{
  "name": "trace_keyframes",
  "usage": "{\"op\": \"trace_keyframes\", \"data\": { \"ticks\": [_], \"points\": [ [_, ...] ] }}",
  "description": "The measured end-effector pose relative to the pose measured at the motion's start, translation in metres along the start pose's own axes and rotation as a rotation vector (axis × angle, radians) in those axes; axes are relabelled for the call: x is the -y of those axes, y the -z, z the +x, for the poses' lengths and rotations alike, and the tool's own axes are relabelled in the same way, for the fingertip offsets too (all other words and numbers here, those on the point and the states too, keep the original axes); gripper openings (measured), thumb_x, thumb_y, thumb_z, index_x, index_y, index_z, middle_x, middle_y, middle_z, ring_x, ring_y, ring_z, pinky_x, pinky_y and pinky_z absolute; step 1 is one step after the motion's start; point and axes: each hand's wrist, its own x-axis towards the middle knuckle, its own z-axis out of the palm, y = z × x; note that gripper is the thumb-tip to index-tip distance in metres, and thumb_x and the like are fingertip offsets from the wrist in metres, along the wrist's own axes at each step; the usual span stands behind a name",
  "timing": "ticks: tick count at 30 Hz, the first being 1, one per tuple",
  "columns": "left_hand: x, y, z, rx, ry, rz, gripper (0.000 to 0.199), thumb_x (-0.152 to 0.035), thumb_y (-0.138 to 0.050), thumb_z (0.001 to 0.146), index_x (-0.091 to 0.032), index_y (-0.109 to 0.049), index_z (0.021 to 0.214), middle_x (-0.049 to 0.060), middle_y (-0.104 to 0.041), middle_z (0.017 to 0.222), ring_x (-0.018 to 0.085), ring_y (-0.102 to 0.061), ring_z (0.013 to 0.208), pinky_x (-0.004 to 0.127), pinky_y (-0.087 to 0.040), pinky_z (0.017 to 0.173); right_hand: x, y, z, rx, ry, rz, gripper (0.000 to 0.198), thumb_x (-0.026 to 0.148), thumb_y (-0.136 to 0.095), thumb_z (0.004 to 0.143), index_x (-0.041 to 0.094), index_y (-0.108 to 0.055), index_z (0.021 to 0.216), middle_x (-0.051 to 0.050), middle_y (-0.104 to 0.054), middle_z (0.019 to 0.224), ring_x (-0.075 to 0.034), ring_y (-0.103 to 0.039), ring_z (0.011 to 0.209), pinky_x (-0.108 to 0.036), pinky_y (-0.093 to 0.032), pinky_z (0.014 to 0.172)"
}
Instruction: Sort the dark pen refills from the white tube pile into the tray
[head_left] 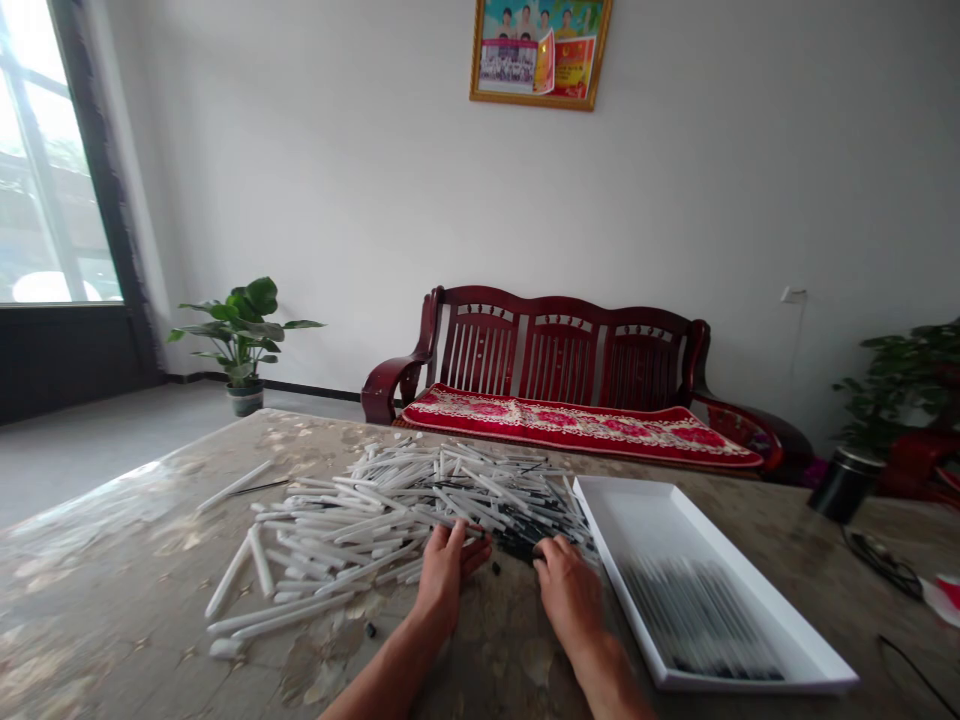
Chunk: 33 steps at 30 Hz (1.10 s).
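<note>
One black canister [844, 490] stands right of the tray [637, 515]

The left hand [444, 565] and right hand [566, 580] are by piled white tubes [352, 510], near a white tray [637, 510]

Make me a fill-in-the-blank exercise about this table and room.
1. The shallow tray lies to the ____ of the right hand.
2. Most of the loose pen-like sticks on the table are ____.
3. The floral cover on the wooden sofa is mainly ____.
4. The picture frame is coloured ____.

Missing words, in order: right; white; red; gold.
</note>
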Motion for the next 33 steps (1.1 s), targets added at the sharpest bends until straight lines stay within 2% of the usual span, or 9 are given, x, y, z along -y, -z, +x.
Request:
{"op": "trace_keyframes", "data": {
  "ticks": [3,5,9,12,18,22,25,29,33],
  "points": [
    [-0.005,0.003,0.002,-0.055,-0.050,0.007,0.031,-0.042,-0.073,0.073,-0.019,-0.054,0.081,0.001,-0.067,0.076,0.018,-0.072,0.065,0.031,-0.059,0.061,-0.003,-0.002,0.001,-0.062,-0.001,0.030,0.020,0.013,-0.056,0.088,0.024,-0.067,0.101,-0.005,-0.068,0.103,-0.021,-0.065,0.097,-0.028,-0.044,0.077],
    [-0.009,0.006,0.005,-0.124,-0.113,0.006,0.031,-0.044,-0.069,0.073,-0.019,-0.055,0.084,-0.002,-0.063,0.070,0.016,-0.068,0.060,0.030,-0.057,0.058,-0.001,-0.001,-0.001,-0.098,0.049,0.102,0.023,0.012,-0.053,0.090,0.025,-0.067,0.103,-0.004,-0.068,0.104,-0.020,-0.065,0.098,-0.028,-0.044,0.080],
    [-0.018,0.014,0.015,-0.260,-0.261,0.048,0.033,-0.047,-0.062,0.072,-0.020,-0.058,0.090,-0.007,-0.054,0.061,0.011,-0.056,0.048,0.024,-0.049,0.048,0.018,0.002,-0.009,-0.070,0.266,0.230,0.030,0.007,-0.051,0.088,0.028,-0.070,0.097,0.000,-0.068,0.096,-0.016,-0.062,0.095,-0.025,-0.043,0.082],
    [-0.024,0.019,0.020,-0.318,-0.319,0.086,0.037,-0.051,-0.059,0.070,-0.020,-0.059,0.089,-0.007,-0.051,0.061,0.011,-0.051,0.046,0.024,-0.044,0.045,0.033,0.003,-0.014,-0.001,0.378,0.202,0.027,0.008,-0.055,0.087,0.029,-0.072,0.087,0.001,-0.067,0.090,-0.017,-0.060,0.092,-0.026,-0.042,0.079],
    [-0.026,0.019,0.021,-0.290,-0.388,0.255,0.037,-0.056,-0.057,0.070,-0.020,-0.057,0.080,-0.006,-0.050,0.062,0.013,-0.051,0.052,0.025,-0.044,0.049,0.030,-0.003,-0.010,-0.040,0.223,0.126,0.027,0.007,-0.057,0.085,0.027,-0.071,0.098,-0.002,-0.068,0.100,-0.022,-0.059,0.098,-0.030,-0.043,0.086],
    [-0.031,0.018,0.018,-0.170,-0.440,0.511,0.028,-0.049,-0.052,0.079,-0.022,-0.053,0.079,-0.002,-0.056,0.065,0.017,-0.057,0.059,0.028,-0.046,0.056,0.028,-0.004,-0.010,-0.059,0.210,0.196,0.032,0.007,-0.050,0.089,0.026,-0.071,0.102,-0.002,-0.068,0.100,-0.020,-0.060,0.098,-0.028,-0.043,0.087],
    [-0.043,0.020,0.012,-0.155,-0.473,0.900,0.017,-0.030,-0.040,0.088,-0.023,-0.055,0.088,0.002,-0.063,0.076,0.019,-0.062,0.069,0.029,-0.045,0.064,0.035,-0.003,-0.012,-0.050,0.269,0.256,0.037,0.004,-0.047,0.088,0.027,-0.071,0.104,-0.001,-0.068,0.099,-0.018,-0.060,0.097,-0.026,-0.043,0.088],
    [-0.057,0.022,0.002,-0.083,-0.502,1.520,0.024,-0.016,-0.039,0.088,-0.023,-0.060,0.096,0.006,-0.067,0.100,0.021,-0.064,0.091,0.030,-0.042,0.074,0.043,-0.003,-0.013,-0.016,0.300,0.294,0.037,0.004,-0.049,0.085,0.028,-0.072,0.102,-0.001,-0.069,0.098,-0.018,-0.061,0.097,-0.025,-0.044,0.087],
    [-0.059,0.026,0.000,0.082,-0.510,1.807,0.035,-0.009,-0.045,0.083,-0.027,-0.065,0.105,0.006,-0.065,0.104,0.020,-0.062,0.100,0.028,-0.042,0.080,0.041,-0.006,-0.012,-0.020,0.263,0.321,0.036,0.005,-0.048,0.084,0.027,-0.073,0.099,-0.002,-0.070,0.097,-0.018,-0.063,0.096,-0.025,-0.046,0.086]
  ]
}}
